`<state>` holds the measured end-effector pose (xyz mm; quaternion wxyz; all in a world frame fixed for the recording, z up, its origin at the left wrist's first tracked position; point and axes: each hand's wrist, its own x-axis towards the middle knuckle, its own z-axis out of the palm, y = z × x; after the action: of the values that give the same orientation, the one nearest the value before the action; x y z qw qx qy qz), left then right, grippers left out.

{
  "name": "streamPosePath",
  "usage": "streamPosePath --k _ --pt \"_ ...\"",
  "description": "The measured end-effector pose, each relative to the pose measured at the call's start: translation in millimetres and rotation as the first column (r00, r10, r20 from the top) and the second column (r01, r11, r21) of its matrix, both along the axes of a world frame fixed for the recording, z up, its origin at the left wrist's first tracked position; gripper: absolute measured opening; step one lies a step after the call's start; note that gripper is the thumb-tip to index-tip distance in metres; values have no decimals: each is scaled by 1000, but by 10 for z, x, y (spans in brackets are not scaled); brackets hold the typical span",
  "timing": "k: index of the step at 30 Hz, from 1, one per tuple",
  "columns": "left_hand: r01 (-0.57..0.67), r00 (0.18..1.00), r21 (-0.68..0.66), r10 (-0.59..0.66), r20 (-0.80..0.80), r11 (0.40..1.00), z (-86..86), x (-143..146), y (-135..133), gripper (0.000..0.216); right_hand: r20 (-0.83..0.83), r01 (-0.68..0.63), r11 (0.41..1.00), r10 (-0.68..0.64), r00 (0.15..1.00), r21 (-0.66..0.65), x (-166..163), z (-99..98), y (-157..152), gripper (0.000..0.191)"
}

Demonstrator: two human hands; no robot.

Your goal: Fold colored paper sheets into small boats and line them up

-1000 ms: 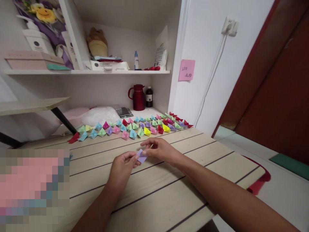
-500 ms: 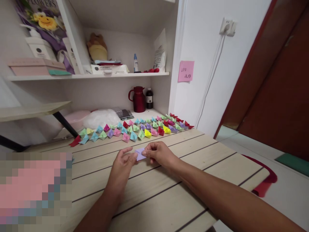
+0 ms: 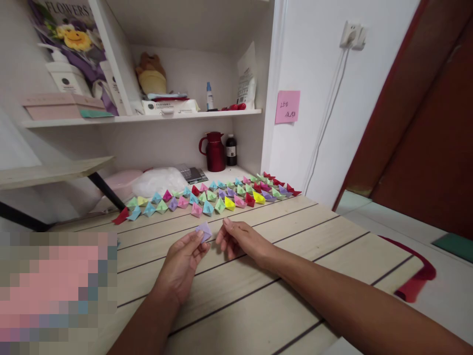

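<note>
Pinching a purple folded paper (image 3: 204,230) in its fingertips, the left hand (image 3: 183,261) holds it just above the wooden table (image 3: 295,236), probably so both sides can be reached. The right hand (image 3: 242,241) sits just beside it, fingers loose and empty. Colourful paper boats (image 3: 210,197) line the far edge.

Folded paper (image 3: 204,230) is showing pale lilac. Paper boats (image 3: 207,208) behind it are running red, green, yellow, blue, pink and purple. Table (image 3: 295,231) is showing light wood grain with thin dark stripes. Jug (image 3: 215,152) is reading dark red, sticky note (image 3: 287,106) pink, door (image 3: 424,123) red-brown, mat (image 3: 417,282) red.
</note>
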<state>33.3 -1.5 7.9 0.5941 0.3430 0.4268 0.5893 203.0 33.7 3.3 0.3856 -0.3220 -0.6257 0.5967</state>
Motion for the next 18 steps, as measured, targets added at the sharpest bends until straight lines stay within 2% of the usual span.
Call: streamPosePath --k 5,9,14,18 --pt "122 992 11 -122 11 992 24 24 -28 14 -33 -115 990 117 993 79 -23 -25 -15 64" --pt "172 985 22 -171 -13 985 42 39 -43 17 -25 -164 980 168 985 111 -14 -21 -27 62" --pt "184 979 55 -178 -98 981 34 46 -43 18 -6 -152 985 153 988 84 -11 -34 -31 47" --pt "167 977 53 -158 -145 985 22 43 -42 20 21 -105 994 105 994 41 -17 -36 -29 42"
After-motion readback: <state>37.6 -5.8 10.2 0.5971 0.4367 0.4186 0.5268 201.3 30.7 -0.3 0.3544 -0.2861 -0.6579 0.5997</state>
